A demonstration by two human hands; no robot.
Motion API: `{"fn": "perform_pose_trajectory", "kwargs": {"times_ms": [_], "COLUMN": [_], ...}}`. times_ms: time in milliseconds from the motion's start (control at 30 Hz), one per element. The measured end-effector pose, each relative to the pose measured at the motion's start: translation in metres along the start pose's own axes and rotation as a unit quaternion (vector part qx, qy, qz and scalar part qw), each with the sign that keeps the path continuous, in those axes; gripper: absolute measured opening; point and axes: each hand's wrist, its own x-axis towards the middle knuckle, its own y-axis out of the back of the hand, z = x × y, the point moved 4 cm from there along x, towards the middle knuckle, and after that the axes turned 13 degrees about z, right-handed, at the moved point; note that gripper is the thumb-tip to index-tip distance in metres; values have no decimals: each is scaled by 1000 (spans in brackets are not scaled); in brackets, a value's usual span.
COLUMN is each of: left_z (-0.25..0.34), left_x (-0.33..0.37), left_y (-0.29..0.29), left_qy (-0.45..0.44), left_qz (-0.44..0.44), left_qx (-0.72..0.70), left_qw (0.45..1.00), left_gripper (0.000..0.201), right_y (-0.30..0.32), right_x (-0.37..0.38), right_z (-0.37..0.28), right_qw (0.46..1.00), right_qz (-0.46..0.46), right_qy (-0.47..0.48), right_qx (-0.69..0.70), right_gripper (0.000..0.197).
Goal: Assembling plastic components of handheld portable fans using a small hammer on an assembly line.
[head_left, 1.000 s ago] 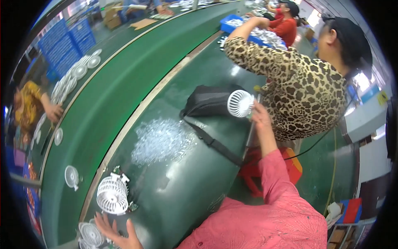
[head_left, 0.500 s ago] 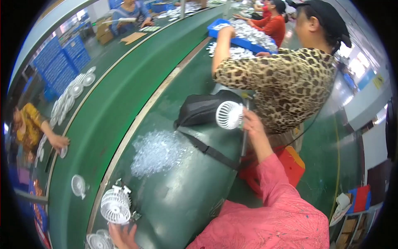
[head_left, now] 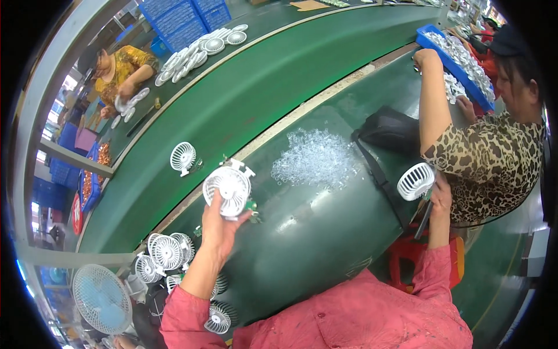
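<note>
My left hand (head_left: 220, 232) is closed on a white round fan head (head_left: 228, 189) by the belt-side edge of the table. One finger lies over its grille, and a bit of green circuit board shows beside it. At the right, my right hand (head_left: 442, 198) grips a second white fan head (head_left: 415, 182), tilted, its slotted side in view. A dark bar (head_left: 424, 220) shows just below that hand; whether I hold it, I cannot tell. Several more white fan heads (head_left: 166, 252) with green boards sit near my left forearm. Between my hands, a pile of small clear plastic pieces (head_left: 317, 160) covers part of the green tabletop (head_left: 285, 238).
A black bag (head_left: 390, 129) with a strap lies beyond the pile. One fan head (head_left: 183, 157) rests on the green belt (head_left: 250, 119). A co-worker in leopard print (head_left: 488, 160) sits close on my right by a blue tray (head_left: 459, 64). A standing fan (head_left: 102, 298) is at lower left.
My view has swung left, bringing the standing fan and more fan heads into sight. My left hand has come up onto the fan head; my right hand still holds its own, now turned.
</note>
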Motion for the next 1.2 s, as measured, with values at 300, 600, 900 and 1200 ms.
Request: {"fn": "perform_pose_trajectory", "kwargs": {"times_ms": [300, 600, 900, 1200], "left_z": [43, 61, 26, -39], "left_x": [112, 151, -1, -173], "left_y": [-72, -131, -53, 29], "left_qy": [-78, -112, -120, -579], "left_qz": [17, -20, -23, -87], "left_qx": [-22, -61, 28, 456], "left_qw": [997, 992, 992, 670], "left_gripper": [47, 82, 60, 52], "right_y": [4, -82, -169, -238], "right_x": [-28, -107, -162, -187], "right_z": [13, 54, 141, 225], "right_qw": [998, 985, 907, 858], "right_qz": [17, -49, -143, -184], "right_qy": [-64, -153, -351, -382], "right_qx": [-15, -68, -183, -289], "right_gripper": [23, 10, 11, 16]}}
